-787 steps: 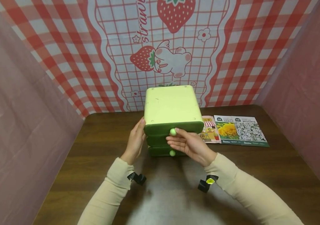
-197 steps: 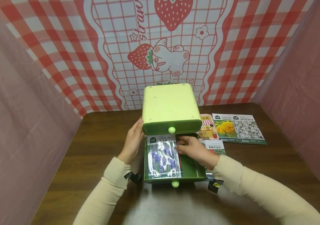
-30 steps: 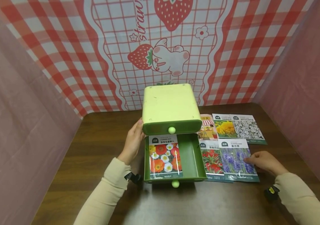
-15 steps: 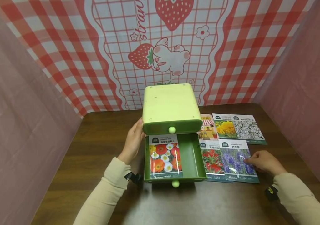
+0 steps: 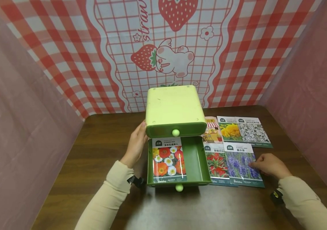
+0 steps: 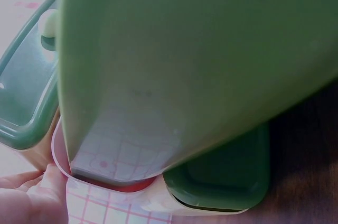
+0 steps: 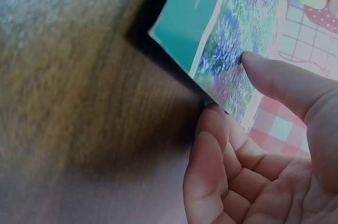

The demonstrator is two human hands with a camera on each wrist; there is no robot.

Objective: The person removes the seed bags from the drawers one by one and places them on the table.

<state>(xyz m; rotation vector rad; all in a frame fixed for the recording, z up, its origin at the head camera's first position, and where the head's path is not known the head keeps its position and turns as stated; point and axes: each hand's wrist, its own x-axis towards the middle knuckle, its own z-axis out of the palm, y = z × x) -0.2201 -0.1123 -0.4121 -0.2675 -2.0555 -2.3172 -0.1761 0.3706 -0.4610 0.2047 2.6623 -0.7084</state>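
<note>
A pale yellow cabinet (image 5: 175,105) with green fronts stands at the table's middle. Its middle drawer (image 5: 195,163) is pulled out; a poppy seed packet (image 5: 168,159) lies in its left half. My left hand (image 5: 136,145) rests against the cabinet's left side, its fingers along the wall. At the right, my right hand (image 5: 271,166) pinches the right edge of a lavender seed packet (image 5: 239,166), thumb (image 7: 269,73) on its face and fingers beneath. That packet overlaps a red-flower seed packet (image 5: 216,164). In the left wrist view the drawer's underside (image 6: 174,76) hides most of the rest.
Behind these two packets lie a yellow-flower packet (image 5: 230,131), a white-flower packet (image 5: 253,131) and a pink packet (image 5: 212,131) with a shopfront picture. The shut top drawer (image 5: 189,129) sits above the pulled-out one. A checked cloth (image 5: 232,64) hangs behind the dark wooden table (image 5: 100,153).
The middle drawer, shut at first, is now out. The lavender packet has gone from the drawer to the table's right, baring the poppy packet. Over the last second, both hands barely move.
</note>
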